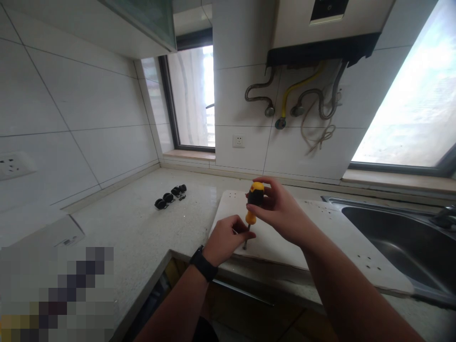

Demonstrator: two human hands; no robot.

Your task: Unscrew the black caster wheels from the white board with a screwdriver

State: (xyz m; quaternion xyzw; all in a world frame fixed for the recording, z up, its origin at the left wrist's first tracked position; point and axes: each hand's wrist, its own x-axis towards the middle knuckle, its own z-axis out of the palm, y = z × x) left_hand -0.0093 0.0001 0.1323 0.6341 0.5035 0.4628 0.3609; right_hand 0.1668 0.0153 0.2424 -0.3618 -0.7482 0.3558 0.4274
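Observation:
A screwdriver with a yellow and black handle stands nearly upright over a white board. My right hand is wrapped round its handle from the right. Lower down, my left hand, with a black watch on the wrist, pinches the metal shaft close to the tip. The tip points down at the board's near left corner; what lies right under it is too small to make out. Small dark holes show in groups near the board's other corners. The board lies on the countertop and reaches over the sink's edge.
Several black caster wheels stand in a row on the countertop, small screws beside them. The metal sink is on the right. A water heater with hoses hangs above. A flat white box lies left.

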